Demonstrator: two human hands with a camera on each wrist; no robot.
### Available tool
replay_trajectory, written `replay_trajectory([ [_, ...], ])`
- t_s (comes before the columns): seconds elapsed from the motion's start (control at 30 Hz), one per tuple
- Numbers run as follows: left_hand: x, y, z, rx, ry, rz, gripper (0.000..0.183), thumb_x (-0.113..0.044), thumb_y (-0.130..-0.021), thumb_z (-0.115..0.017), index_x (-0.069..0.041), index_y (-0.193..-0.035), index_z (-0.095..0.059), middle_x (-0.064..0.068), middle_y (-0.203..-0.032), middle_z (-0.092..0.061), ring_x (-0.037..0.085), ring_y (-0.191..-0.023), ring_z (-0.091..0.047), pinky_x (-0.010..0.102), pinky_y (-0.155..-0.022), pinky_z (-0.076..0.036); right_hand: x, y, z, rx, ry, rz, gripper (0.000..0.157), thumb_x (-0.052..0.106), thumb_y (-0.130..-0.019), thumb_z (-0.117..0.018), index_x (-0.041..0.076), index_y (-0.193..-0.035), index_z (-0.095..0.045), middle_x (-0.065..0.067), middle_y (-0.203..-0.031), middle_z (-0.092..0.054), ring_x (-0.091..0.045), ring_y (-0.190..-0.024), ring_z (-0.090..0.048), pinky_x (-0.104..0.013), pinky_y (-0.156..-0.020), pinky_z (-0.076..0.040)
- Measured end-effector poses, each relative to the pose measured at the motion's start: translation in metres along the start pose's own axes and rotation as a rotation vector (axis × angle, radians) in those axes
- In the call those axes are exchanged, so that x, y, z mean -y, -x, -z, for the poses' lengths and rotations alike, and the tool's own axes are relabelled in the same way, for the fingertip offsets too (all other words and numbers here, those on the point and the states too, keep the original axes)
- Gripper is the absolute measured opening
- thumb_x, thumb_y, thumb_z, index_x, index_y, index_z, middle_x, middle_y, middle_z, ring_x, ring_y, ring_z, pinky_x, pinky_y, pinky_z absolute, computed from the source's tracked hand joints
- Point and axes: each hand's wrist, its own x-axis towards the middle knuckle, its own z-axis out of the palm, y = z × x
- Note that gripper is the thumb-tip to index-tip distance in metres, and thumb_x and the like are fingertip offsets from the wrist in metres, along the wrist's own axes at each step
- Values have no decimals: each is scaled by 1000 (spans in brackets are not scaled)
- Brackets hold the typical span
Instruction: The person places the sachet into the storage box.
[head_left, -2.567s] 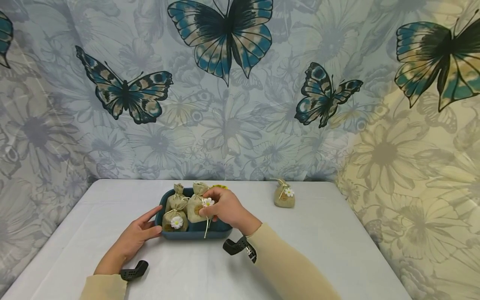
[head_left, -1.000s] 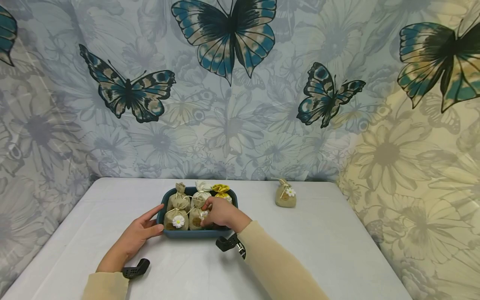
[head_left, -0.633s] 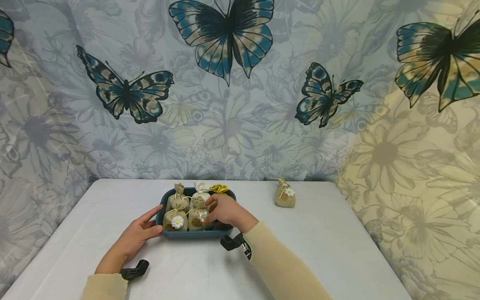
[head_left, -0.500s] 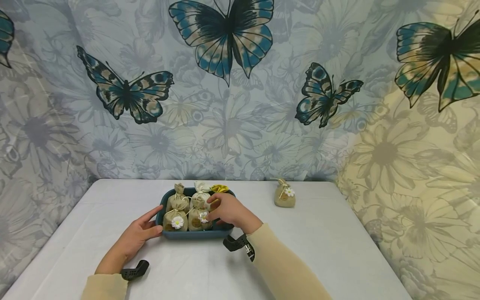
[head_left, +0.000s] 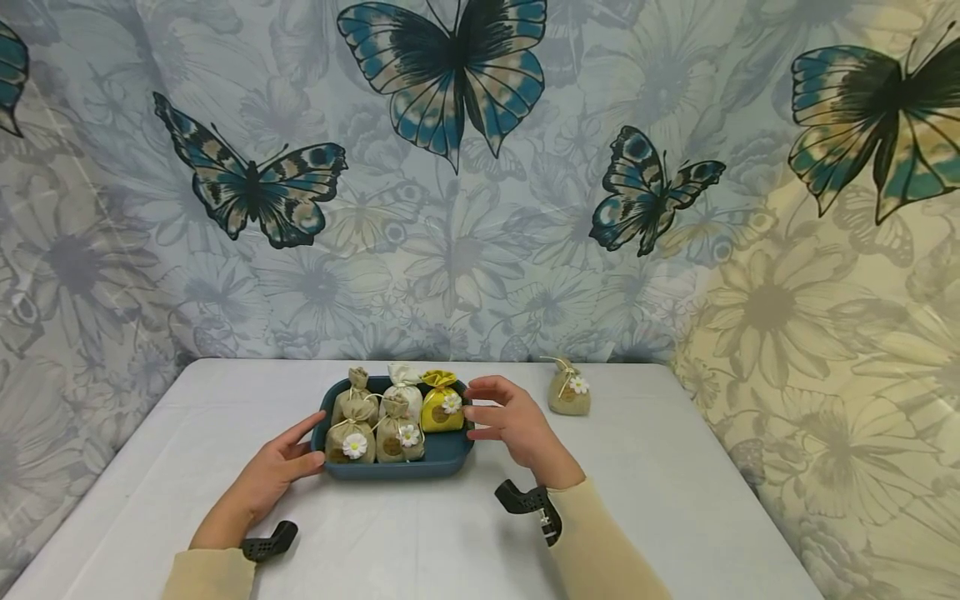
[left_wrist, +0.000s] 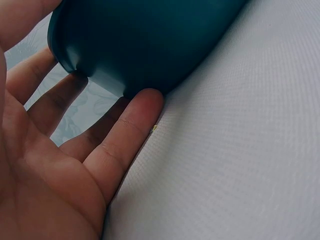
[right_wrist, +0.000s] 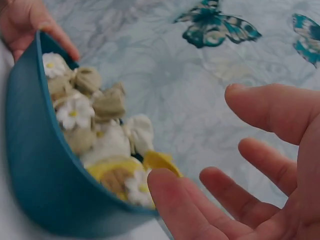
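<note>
A blue plastic bin [head_left: 397, 472] holds several small drawstring sachets. Two burlap sachets stand at its left, one in front [head_left: 339, 442] and one behind [head_left: 343, 404]; a third burlap sachet [head_left: 390, 435] is at the front middle. Behind that stands a white sachet [head_left: 408, 402], and a yellow sachet [head_left: 435, 417] with a daisy fills the back right. My left hand [head_left: 258, 479] rests its extended fingertips against the bin's left end, thumb low on the wall in the left wrist view. With fingers spread, my right hand [head_left: 521, 427] is beside the bin's right end, holding nothing.
One more burlap sachet [head_left: 567, 398] with a daisy stands on the white-covered table [head_left: 637, 492], back right of the bin. Behind the table hangs a butterfly-print cloth [head_left: 480, 275]. Black camera mounts sit on both wrists.
The burlap sachet my right hand held has been lowered into the bin's front middle and let go. That hand has then drawn away rightward, uncovering the yellow sachet. My left hand stays put.
</note>
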Motion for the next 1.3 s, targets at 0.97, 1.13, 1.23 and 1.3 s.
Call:
replay_trajectory([
  [0.97,1,1,0,-9,-8,5,75,-7,-97,-66,-5,-159,-23,28,-160,-10,47,-142,-20,37,-91,-53,-52,40,169,-506,158,-124,75,16,-92,-74,9,-155,-34,-22,-155,-28,-37,-126,-47,-38,-89,-54],
  [1.13,0,0,0,-7,-8,9,76,-8,-97,-66,-5,-159,-22,27,-161,-8,47,-143,-18,37,-91,-53,-55,31,181,-472,117,-95,76,14,-93,-73,10,-156,-32,-21,-158,-23,-36,-125,-47,-38,-90,-54],
  [1.23,-1,0,0,-7,-5,9,75,-7,-98,-65,-6,-159,-23,27,-161,-8,47,-143,-18,38,-91,-53,-56,26,186,-446,116,-82,75,13,-94,-72,10,-157,-31,-21,-159,-21,-35,-127,-44,-39,-90,-54],
  [1.3,-2,0,-1,-9,-6,10,74,-7,-97,-66,-6,-159,-24,27,-161,-9,46,-143,-19,38,-91,-53,-57,22,190,-428,122,-79,74,12,-95,-70,9,-157,-31,-20,-159,-20,-36,-131,-41,-39,-90,-54],
])
